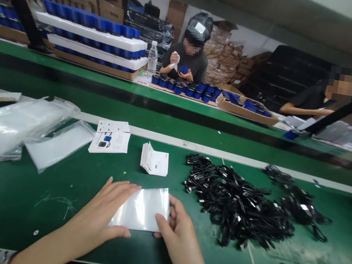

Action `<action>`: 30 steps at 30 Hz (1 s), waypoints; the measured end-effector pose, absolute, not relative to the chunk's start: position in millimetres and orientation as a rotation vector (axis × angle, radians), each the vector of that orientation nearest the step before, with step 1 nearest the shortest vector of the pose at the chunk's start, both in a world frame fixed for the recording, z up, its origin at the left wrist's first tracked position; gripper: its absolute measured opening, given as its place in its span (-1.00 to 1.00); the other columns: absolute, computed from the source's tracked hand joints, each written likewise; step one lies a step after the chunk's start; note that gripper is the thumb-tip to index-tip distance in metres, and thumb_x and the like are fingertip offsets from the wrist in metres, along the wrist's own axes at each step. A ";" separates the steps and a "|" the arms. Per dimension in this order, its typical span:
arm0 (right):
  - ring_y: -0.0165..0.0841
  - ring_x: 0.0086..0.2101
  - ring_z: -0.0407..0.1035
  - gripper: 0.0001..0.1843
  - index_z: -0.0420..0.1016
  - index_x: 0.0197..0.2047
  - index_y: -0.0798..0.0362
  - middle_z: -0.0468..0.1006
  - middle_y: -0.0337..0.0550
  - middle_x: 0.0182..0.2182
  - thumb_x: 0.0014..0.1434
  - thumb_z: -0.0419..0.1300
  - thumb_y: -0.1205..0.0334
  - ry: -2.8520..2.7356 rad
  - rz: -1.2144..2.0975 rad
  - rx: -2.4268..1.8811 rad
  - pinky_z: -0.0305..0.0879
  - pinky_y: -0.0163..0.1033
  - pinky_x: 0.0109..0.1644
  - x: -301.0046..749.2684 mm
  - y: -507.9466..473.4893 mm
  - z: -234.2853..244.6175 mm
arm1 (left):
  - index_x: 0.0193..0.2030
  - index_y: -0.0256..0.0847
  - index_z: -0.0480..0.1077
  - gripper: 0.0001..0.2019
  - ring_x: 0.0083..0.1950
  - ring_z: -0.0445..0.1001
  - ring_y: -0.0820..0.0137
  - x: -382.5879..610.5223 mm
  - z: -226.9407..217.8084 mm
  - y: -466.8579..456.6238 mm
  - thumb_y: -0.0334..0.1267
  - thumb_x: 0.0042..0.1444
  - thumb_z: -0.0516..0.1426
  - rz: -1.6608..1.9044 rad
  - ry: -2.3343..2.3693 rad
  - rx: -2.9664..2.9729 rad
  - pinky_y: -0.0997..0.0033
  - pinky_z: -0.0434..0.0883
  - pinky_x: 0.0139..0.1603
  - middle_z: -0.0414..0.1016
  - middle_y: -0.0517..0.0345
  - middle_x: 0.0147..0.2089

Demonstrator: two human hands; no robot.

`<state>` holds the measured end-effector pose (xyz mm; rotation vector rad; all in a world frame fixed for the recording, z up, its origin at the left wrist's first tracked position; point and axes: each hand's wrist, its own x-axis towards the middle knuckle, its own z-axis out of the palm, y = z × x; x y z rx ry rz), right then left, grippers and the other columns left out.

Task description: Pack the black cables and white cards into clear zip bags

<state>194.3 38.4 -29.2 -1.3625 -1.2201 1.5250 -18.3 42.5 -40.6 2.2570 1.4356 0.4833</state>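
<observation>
A flat stack of clear plastic bags (142,210) lies between my hands, low over the green table, with light glaring off its top. My left hand (108,211) clasps its left end, fingers along the far edge and thumb at the near edge. At the right end, my right hand (176,227) pinches the stack, thumb on top and fingers curled beneath. Beyond it a folded leaflet (159,163) stands partly open. More printed leaflets (110,141) lie to its left.
Filled plastic bags (12,122) lie on the left. A heap of black cables (234,205) spreads on the right, beside a smaller cable pile (305,207). Across the bench, a person (189,53) handles a blue item behind rows of blue-and-black items (189,90); another person sits right.
</observation>
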 end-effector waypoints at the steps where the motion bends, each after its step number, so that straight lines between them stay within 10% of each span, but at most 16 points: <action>1: -0.28 -0.33 0.41 -0.49 0.18 0.13 0.13 0.45 -0.15 -0.33 0.12 0.13 0.21 -1.236 1.518 -1.380 0.44 -0.28 -0.42 195.0 38.7 -29.7 | 0.26 0.05 0.09 -0.28 0.28 0.18 0.09 -18.8 -40.1 42.5 -0.14 -0.06 0.26 0.499 1.431 2.247 -0.19 -0.12 0.32 0.31 0.08 0.22; 12: -0.13 -0.07 0.36 -0.51 0.18 0.18 0.01 0.37 0.04 -0.02 0.18 0.07 0.27 -1.912 0.507 -1.548 0.41 -0.02 -0.08 205.4 29.8 -17.0 | 0.34 -0.04 -0.15 -0.14 0.35 0.01 -0.01 -21.9 -19.0 35.6 -0.01 -0.04 0.20 0.456 1.772 1.885 -0.15 0.17 0.20 -0.01 -0.07 0.37; 17: 0.12 0.16 0.12 -0.27 0.13 0.22 0.16 0.26 0.26 0.16 -0.04 0.23 0.44 -2.406 0.265 -1.121 0.16 0.29 0.12 172.5 25.7 -23.1 | 0.30 -0.09 -0.09 -0.39 0.34 0.05 0.10 -35.0 -21.9 20.1 -0.04 0.15 0.01 0.534 1.850 1.820 -0.14 0.00 0.29 0.25 -0.03 0.25; 21: 0.10 0.10 0.23 -0.16 -0.03 0.29 0.24 0.35 0.36 0.09 -0.05 0.18 0.55 -2.402 0.257 -1.119 0.18 0.32 0.10 149.7 26.0 -39.3 | 0.29 -0.08 -0.11 -0.42 0.34 0.08 0.11 -28.9 -28.2 5.4 -0.08 0.17 -0.01 0.602 1.801 1.776 -0.21 -0.20 0.32 0.32 -0.01 0.22; 26: -0.03 0.14 0.20 -0.08 -0.46 0.37 0.16 0.26 0.24 0.18 0.14 0.09 0.42 -2.190 0.416 -1.097 0.09 0.27 0.18 143.1 15.8 -50.8 | 0.32 0.04 -0.22 -0.36 0.29 0.18 0.13 -8.3 -20.1 -6.7 -0.04 0.17 0.01 0.794 1.578 1.402 -0.10 0.08 0.27 0.30 0.01 0.24; 30: -0.04 0.15 0.18 -0.22 -0.30 0.38 0.14 0.26 0.14 0.19 0.18 0.01 0.41 -2.032 0.472 -1.199 0.16 0.21 0.15 138.5 11.3 -47.7 | 0.33 0.00 -0.23 -0.41 0.29 0.20 0.26 2.5 -13.5 -7.1 -0.05 0.24 -0.06 0.928 1.364 1.226 0.07 0.12 0.29 0.24 -0.03 0.28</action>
